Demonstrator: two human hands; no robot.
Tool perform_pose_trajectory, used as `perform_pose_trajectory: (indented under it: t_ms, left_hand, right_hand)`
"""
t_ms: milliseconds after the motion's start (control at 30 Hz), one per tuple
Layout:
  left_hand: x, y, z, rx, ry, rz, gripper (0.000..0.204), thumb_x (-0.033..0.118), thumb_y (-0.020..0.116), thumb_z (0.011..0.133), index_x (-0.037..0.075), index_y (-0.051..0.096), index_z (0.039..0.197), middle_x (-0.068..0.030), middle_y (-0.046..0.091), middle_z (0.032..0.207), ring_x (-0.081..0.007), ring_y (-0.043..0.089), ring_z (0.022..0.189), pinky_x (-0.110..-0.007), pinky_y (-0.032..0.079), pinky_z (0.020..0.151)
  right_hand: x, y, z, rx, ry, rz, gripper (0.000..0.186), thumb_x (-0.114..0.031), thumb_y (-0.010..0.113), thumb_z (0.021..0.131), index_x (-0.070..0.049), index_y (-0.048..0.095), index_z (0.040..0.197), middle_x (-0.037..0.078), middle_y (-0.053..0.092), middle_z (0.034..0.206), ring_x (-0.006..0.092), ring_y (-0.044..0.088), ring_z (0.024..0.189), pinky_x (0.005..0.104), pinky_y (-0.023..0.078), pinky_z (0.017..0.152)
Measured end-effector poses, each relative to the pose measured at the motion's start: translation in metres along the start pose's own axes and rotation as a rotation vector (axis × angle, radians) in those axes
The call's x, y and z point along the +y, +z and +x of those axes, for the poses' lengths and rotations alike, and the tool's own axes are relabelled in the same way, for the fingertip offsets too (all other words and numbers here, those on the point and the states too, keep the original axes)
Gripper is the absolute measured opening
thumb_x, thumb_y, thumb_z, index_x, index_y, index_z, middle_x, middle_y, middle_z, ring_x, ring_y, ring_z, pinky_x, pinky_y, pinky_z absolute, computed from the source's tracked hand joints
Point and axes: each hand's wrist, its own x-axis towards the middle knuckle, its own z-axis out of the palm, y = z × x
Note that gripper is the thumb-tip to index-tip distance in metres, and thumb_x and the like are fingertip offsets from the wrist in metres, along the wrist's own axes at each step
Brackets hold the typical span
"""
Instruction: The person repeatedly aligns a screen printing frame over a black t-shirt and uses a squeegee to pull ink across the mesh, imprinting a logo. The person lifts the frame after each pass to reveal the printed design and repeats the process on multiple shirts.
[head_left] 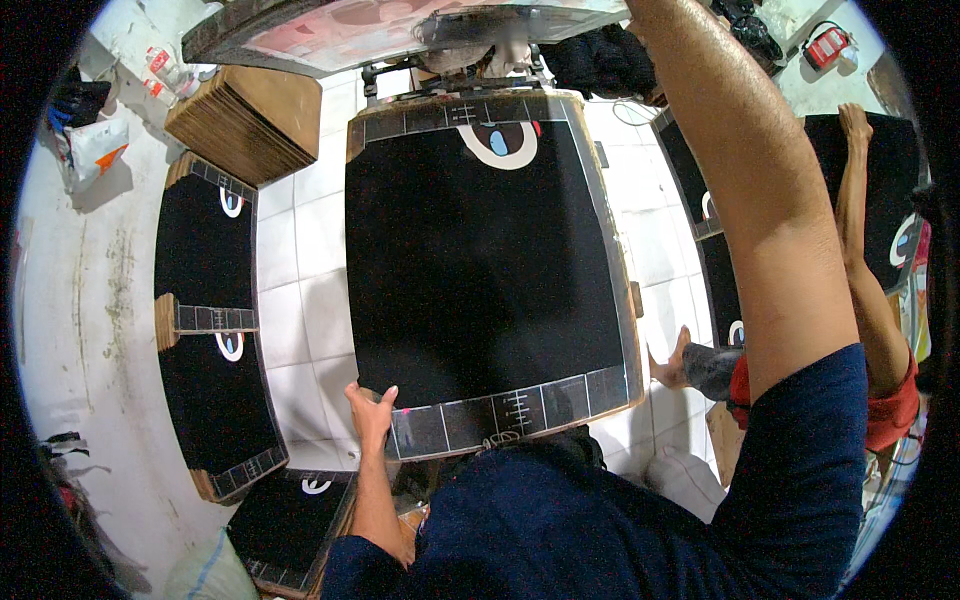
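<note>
Got a big board [575,398] smack in the middle, with a black sheet [480,280] flat on it. Pink-smeared panel [350,30] tilted past the far end, stack of brown boards [245,125] off left. Right forearm [745,120] up by the panel, right hand out of view, so can't tell there. Eye print [500,145] near the sheet's far edge, left hand [371,412] at its near-left corner, thumb and fingers spread.

I'm on one view: head fisheye, left of the pair, upright, looking steeply down from the wearer's head and facing forward. Black board [485,270] sits near, mid-picture; right arm [770,200] crosses nearer the lens; navy shirt [600,530] fills the bottom. Edges bow toward the dark rim.
</note>
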Motion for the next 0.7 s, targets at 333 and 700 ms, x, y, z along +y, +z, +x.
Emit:
perform_pose_trajectory:
  t_ms: [333,700]
  left_hand:
    - [-0.017,0.018,0.013,0.016,0.045,0.019,0.078,0.032,0.095,0.069,-0.004,0.051,0.122,-0.0231,0.056,0.117,-0.0391,0.054,0.114,-0.047,0.045,0.1]
    - [0.203,-0.072,0.08,-0.122,0.41,-1.045,0.057,0.036,0.06,0.105,-0.001,0.043,0.146,-0.0193,0.054,0.139,-0.0303,0.058,0.124,-0.047,0.051,0.1]
  right_hand:
    - [-0.005,-0.004,0.004,-0.001,0.055,0.05,0.066,-0.055,0.058,0.089,0.001,0.071,0.121,0.027,0.068,0.126,0.0407,0.065,0.121,0.0462,0.051,0.103]
    - [0.058,0.045,-0.132,0.143,-0.142,0.122,0.035,-0.042,0.059,0.094,-0.013,0.078,0.098,0.013,0.075,0.087,0.0366,0.073,0.079,0.0468,0.058,0.073]
